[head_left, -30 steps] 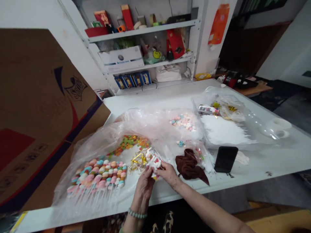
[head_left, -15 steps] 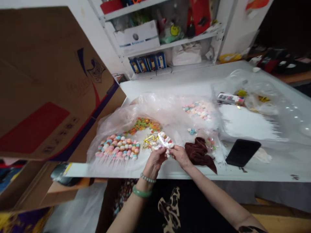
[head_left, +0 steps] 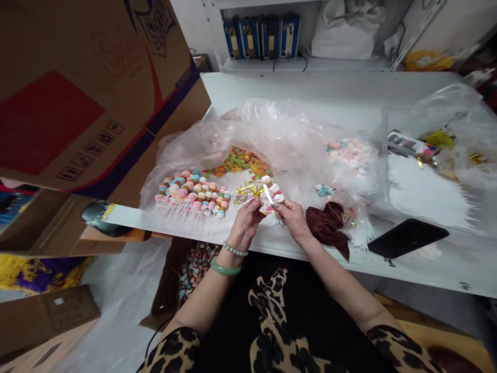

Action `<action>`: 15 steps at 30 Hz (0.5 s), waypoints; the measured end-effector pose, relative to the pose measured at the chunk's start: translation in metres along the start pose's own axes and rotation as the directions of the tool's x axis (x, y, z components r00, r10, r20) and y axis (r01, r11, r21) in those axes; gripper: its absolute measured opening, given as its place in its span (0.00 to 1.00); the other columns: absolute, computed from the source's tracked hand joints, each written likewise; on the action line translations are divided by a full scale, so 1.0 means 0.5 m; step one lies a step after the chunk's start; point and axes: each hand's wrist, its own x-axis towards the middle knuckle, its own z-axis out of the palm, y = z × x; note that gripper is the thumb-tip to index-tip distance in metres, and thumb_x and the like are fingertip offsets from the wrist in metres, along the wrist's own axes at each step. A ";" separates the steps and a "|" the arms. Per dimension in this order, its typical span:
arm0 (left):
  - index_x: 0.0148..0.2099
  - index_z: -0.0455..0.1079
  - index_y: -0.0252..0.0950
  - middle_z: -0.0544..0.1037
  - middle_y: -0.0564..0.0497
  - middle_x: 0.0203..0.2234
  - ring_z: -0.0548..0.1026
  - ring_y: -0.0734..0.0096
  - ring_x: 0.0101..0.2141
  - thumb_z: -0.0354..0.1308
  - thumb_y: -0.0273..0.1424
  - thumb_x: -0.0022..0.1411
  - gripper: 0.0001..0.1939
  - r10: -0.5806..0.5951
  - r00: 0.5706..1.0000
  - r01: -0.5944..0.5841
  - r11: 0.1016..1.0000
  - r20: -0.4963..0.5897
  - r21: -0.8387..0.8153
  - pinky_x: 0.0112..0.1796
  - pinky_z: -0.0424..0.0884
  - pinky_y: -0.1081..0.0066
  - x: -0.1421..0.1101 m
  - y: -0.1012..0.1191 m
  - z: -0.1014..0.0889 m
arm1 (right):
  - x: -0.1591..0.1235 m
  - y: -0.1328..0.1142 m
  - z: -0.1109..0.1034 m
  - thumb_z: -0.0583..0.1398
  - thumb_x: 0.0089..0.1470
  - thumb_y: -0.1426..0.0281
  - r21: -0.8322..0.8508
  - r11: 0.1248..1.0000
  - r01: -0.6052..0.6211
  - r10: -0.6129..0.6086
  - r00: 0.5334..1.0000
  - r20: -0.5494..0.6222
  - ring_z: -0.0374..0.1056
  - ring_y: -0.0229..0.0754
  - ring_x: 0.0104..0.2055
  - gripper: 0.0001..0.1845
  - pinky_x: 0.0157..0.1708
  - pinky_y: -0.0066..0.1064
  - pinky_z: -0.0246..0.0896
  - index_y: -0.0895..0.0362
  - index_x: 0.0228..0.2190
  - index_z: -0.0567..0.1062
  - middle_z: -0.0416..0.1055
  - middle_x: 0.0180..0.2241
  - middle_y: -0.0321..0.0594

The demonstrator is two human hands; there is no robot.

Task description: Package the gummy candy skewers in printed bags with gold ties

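The fingers of the left hand [head_left: 245,224] and the right hand [head_left: 294,220] are closed, pinching a candy stick in clear film [head_left: 273,195] above the table [head_left: 310,88]. Many other candy sticks [head_left: 190,195] lie in rows on a plastic sheet [head_left: 202,147], at left.

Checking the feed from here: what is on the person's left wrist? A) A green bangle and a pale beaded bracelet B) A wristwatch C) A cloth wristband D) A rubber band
A: the left hand has a pale beaded bracelet at the wrist and a green bangle just below it on the forearm.
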 end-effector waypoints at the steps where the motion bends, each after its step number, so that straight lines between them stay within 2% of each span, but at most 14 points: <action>1: 0.31 0.69 0.35 0.74 0.57 0.22 0.73 0.77 0.23 0.72 0.30 0.46 0.14 -0.013 0.999 0.010 0.998 -0.044 -0.058 0.26 0.70 0.75 0.004 0.005 -0.005 | -0.007 -0.003 -0.006 0.62 0.49 0.56 -0.042 0.998 0.038 -0.039 0.999 -0.017 0.52 0.33 0.21 0.19 0.22 0.27 0.46 0.56 0.20 0.66 0.57 0.18 0.29; 4: 0.33 0.68 0.36 0.73 0.58 0.22 0.75 0.75 0.23 0.68 0.29 0.53 0.10 -0.064 0.992 0.044 0.984 -0.110 -0.174 0.28 0.72 0.74 0.014 0.020 -0.020 | -0.037 -0.010 -0.029 0.58 0.55 0.57 -0.194 0.973 0.125 -0.126 0.992 0.005 0.55 0.35 0.25 0.17 0.25 0.27 0.49 0.56 0.23 0.68 0.59 0.21 0.31; 9: 0.34 0.67 0.36 0.75 0.55 0.23 0.76 0.74 0.23 0.59 0.33 0.63 0.07 -0.101 0.986 0.065 0.967 -0.134 -0.245 0.28 0.72 0.73 0.024 0.042 -0.036 | -0.091 -0.012 -0.040 0.54 0.59 0.62 -0.422 0.873 0.243 -0.219 0.970 0.105 0.61 0.39 0.29 0.15 0.31 0.28 0.54 0.55 0.24 0.68 0.65 0.24 0.35; 15: 0.32 0.68 0.36 0.76 0.54 0.24 0.76 0.75 0.27 0.63 0.35 0.60 0.10 -0.038 0.989 -0.003 0.960 -0.140 -0.282 0.38 0.76 0.68 0.023 0.049 -0.036 | -0.101 -0.002 -0.013 0.51 0.61 0.67 -0.598 0.702 0.386 -0.331 0.921 0.207 0.64 0.40 0.30 0.14 0.33 0.30 0.57 0.54 0.24 0.68 0.68 0.26 0.38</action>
